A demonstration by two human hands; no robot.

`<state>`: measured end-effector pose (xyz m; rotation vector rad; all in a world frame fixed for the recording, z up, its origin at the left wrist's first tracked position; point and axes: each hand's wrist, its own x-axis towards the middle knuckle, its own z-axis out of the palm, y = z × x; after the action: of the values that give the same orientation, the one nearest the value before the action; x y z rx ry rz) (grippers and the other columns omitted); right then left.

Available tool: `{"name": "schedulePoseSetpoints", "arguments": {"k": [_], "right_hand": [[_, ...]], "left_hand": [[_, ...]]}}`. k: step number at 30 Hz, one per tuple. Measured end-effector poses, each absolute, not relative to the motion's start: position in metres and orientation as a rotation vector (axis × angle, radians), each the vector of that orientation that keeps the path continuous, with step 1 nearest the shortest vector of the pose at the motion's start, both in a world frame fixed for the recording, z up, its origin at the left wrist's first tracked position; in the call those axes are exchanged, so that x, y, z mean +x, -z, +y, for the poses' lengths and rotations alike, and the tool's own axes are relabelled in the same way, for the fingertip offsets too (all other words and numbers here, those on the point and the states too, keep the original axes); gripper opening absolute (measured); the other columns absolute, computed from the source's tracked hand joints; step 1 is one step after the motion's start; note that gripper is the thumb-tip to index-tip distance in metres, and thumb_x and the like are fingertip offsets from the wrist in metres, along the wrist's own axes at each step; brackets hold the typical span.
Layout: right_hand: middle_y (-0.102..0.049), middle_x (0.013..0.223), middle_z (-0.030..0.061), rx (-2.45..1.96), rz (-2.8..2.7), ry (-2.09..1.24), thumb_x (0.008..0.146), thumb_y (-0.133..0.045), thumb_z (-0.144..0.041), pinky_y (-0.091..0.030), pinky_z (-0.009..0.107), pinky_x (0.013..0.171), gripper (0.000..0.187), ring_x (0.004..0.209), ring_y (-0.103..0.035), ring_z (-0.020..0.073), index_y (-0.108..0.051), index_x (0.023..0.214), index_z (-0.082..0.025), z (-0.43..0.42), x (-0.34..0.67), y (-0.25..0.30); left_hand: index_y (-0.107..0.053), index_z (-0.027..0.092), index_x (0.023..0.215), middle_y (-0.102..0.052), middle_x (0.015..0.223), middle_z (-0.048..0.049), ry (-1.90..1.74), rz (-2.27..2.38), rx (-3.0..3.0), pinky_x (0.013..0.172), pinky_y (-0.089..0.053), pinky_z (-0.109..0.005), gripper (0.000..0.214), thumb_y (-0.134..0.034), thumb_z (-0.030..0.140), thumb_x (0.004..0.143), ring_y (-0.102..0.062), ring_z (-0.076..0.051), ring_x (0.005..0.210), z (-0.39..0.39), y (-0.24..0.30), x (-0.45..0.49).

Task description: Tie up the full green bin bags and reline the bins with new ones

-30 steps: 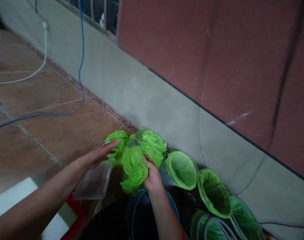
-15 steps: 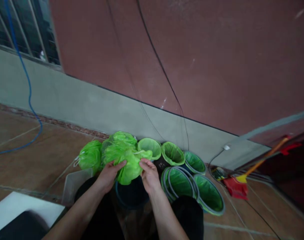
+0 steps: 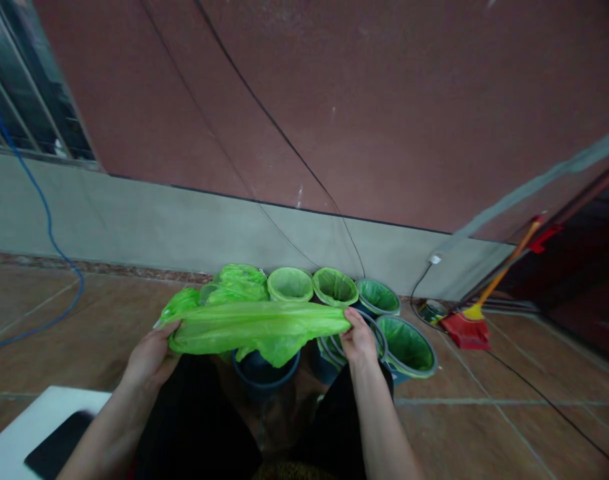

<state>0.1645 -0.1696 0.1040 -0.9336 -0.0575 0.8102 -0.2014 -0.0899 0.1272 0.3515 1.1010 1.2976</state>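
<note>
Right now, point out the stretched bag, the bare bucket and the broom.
stretched bag (image 3: 254, 327), head view, middle of the film
bare bucket (image 3: 264, 385), head view, front wall
broom (image 3: 507, 268), head view, orange handle

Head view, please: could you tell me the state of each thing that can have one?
Green bag: stretched wide between both hands.
Left hand: shut on the bag's left end.
Right hand: shut on its right end.
Blue bucket: unlined, under the bag.
Lined bucket: green liner fitted, open.
</note>
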Motion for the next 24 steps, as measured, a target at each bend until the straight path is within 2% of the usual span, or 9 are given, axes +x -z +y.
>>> {"name": "schedulePoseSetpoints", "arguments": {"k": [4, 9, 13, 17, 20, 22, 24], "right_hand": [[-0.058, 0.059, -0.0093, -0.878, 0.001, -0.801, 0.069, -0.07, -0.002, -0.029, 0.009, 0.036, 0.023, 0.04, -0.041, 0.0003, -0.062, 0.085, -0.017, -0.187, 0.194, -0.107], [-0.05, 0.057, -0.0116, -0.893, -0.018, -0.715, 0.071, -0.07, -0.005, -0.031, 0.009, 0.036, 0.022, 0.038, -0.037, -0.0002, -0.057, 0.082, -0.018, -0.203, 0.227, -0.105], [-0.052, 0.058, -0.0111, -0.951, -0.06, -0.674, 0.07, -0.073, -0.012, -0.034, 0.01, 0.036, 0.022, 0.039, -0.041, 0.0005, -0.058, 0.084, -0.018, -0.208, 0.232, -0.098], [-0.055, 0.058, -0.0098, -1.035, -0.057, -0.648, 0.067, -0.076, -0.015, -0.037, 0.011, 0.037, 0.024, 0.041, -0.046, 0.0022, -0.062, 0.086, -0.017, -0.208, 0.222, -0.089], [-0.058, 0.06, -0.0077, -1.138, -0.068, -0.664, 0.065, -0.075, -0.018, -0.04, 0.015, 0.04, 0.025, 0.044, -0.05, 0.0051, -0.064, 0.088, -0.016, -0.205, 0.215, -0.083], [-0.063, 0.066, -0.0041, -1.298, -0.108, -0.615, 0.063, -0.077, -0.019, -0.046, 0.02, 0.046, 0.031, 0.051, -0.056, 0.0095, -0.065, 0.092, -0.016, -0.203, 0.208, -0.081], [-0.07, 0.086, 0.0032, -1.493, -0.222, -0.471, 0.057, -0.082, -0.018, -0.053, 0.027, 0.059, 0.044, 0.064, -0.063, 0.014, -0.067, 0.098, -0.016, -0.203, 0.191, -0.085]], "left_hand": [[-0.07, 0.013, 0.092, -0.077, 0.072, 0.0007, -1.277, 1.157, 0.393, 0.062, -0.06, -0.019, 0.022, -0.051, 0.003, 0.089, -0.071, -0.012, 0.061, -0.093, -0.14, -0.213], [-0.07, 0.018, 0.096, -0.08, 0.083, 0.0049, -1.127, 1.097, 0.51, 0.067, -0.061, -0.021, 0.021, -0.05, 0.012, 0.094, -0.073, -0.012, 0.068, -0.099, -0.157, -0.232], [-0.071, 0.021, 0.097, -0.081, 0.086, 0.0047, -1.123, 1.114, 0.565, 0.07, -0.061, -0.023, 0.024, -0.048, 0.015, 0.094, -0.074, -0.016, 0.077, -0.105, -0.165, -0.237], [-0.072, 0.021, 0.101, -0.081, 0.091, 0.0018, -1.157, 1.156, 0.552, 0.081, -0.061, -0.03, 0.02, -0.055, 0.023, 0.091, -0.072, -0.024, 0.104, -0.109, -0.165, -0.229], [-0.073, 0.02, 0.103, -0.081, 0.094, -0.0002, -1.172, 1.105, 0.554, 0.089, -0.059, -0.036, 0.026, -0.053, 0.033, 0.093, -0.066, -0.028, 0.116, -0.113, -0.166, -0.22], [-0.072, 0.02, 0.109, -0.08, 0.101, -0.0031, -1.221, 0.989, 0.583, 0.094, -0.058, -0.042, 0.038, -0.05, 0.047, 0.093, -0.063, -0.032, 0.121, -0.116, -0.169, -0.212], [-0.071, 0.02, 0.118, -0.078, 0.112, -0.0069, -1.21, 0.85, 0.6, 0.099, -0.055, -0.045, 0.05, -0.049, 0.056, 0.091, -0.06, -0.033, 0.125, -0.12, -0.175, -0.201]]}}
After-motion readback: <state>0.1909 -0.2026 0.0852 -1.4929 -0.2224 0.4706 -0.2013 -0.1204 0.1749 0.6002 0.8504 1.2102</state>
